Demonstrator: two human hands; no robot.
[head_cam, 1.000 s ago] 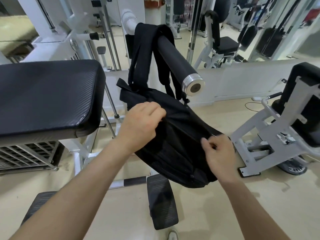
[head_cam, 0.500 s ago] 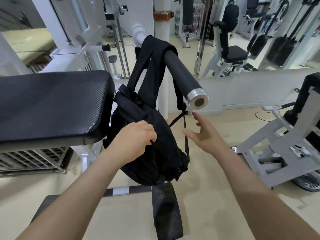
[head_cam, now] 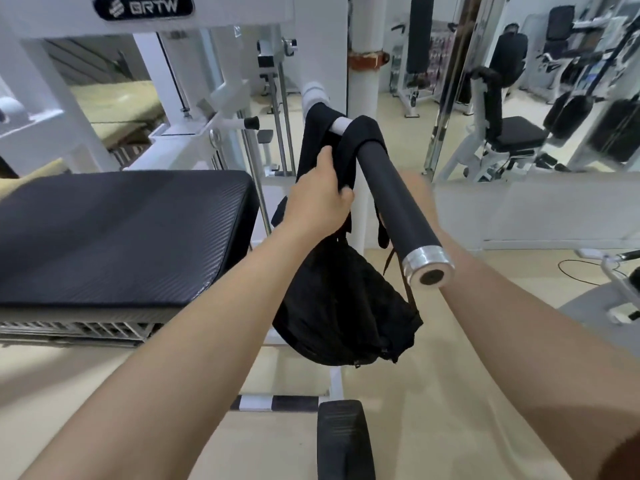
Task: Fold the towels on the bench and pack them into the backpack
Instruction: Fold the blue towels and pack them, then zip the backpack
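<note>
A: Centre of frame, the black backpack (head_cam: 343, 306) hangs by its shoulder straps (head_cam: 311, 140) from the padded bar (head_cam: 391, 195), sagging just right of the bench pad (head_cam: 121, 233).

B: And the left hand (head_cam: 317, 199) has its fingers curled tight round those straps, just below the bar.

A: The right hand (head_cam: 417, 183)?

B: Can't tell. The bar cuts straight across it, and only the right forearm (head_cam: 502, 306) shows, passing behind the metal end cap (head_cam: 427, 266).

A: Crowded around it: a white BRTW machine frame (head_cam: 143, 6) at upper left, a black footplate (head_cam: 343, 441) at bottom centre, and a seat machine (head_cam: 512, 133) at upper right.
</note>
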